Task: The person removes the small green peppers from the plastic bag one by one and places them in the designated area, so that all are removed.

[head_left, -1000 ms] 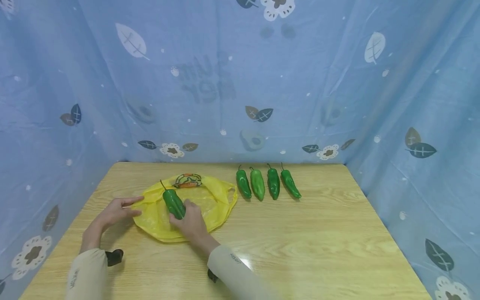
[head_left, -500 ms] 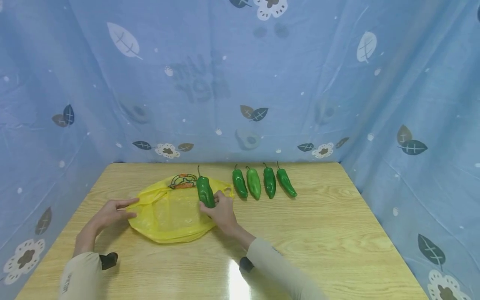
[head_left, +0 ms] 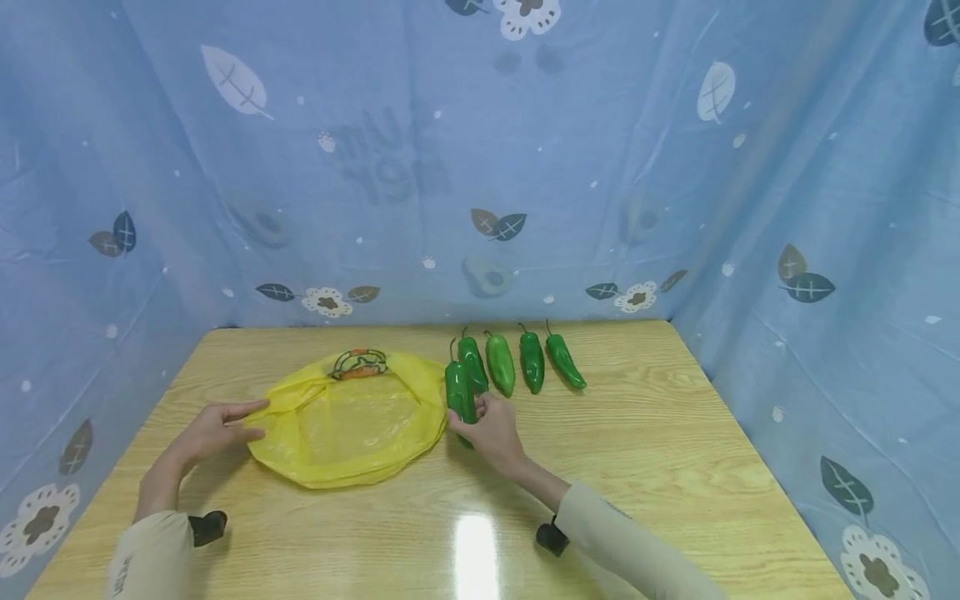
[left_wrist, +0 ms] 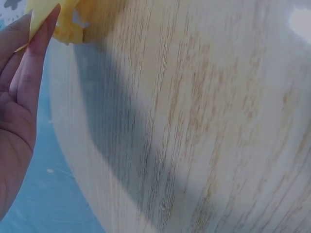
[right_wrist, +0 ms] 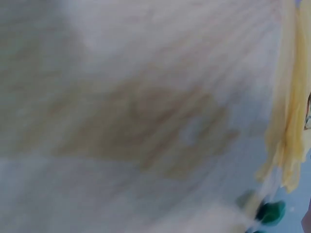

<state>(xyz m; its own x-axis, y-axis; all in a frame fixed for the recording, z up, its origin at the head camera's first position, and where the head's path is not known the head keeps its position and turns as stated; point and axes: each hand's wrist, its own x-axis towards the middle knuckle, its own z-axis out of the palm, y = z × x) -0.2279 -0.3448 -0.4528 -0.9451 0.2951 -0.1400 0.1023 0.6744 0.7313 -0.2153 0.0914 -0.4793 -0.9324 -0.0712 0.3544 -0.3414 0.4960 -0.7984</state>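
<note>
A yellow plastic bag (head_left: 341, 475) lies spread on the left of the table in the head view. At its left edge my left hand (head_left: 201, 435) pinches the plastic, as the left wrist view also shows with the bag's edge (left_wrist: 42, 20) between thumb and fingers. My right hand (head_left: 491, 435) grips the lower end of a dark green pepper (head_left: 458, 387), just right of the bag. The pepper's stem points away from me. It overlaps the leftmost pepper (head_left: 472, 362) of a row in this view; whether they touch I cannot tell.
Behind and right of my right hand lie a light green pepper (head_left: 500, 365) and two darker ones, the farther a slim pepper (head_left: 565, 362). A blue patterned curtain (head_left: 420, 167) hangs around the wooden table (head_left: 637, 467).
My right hand has carried the green pepper rightward, from over the bag to beside the row of peppers. The left hand keeps its hold on the bag's edge.
</note>
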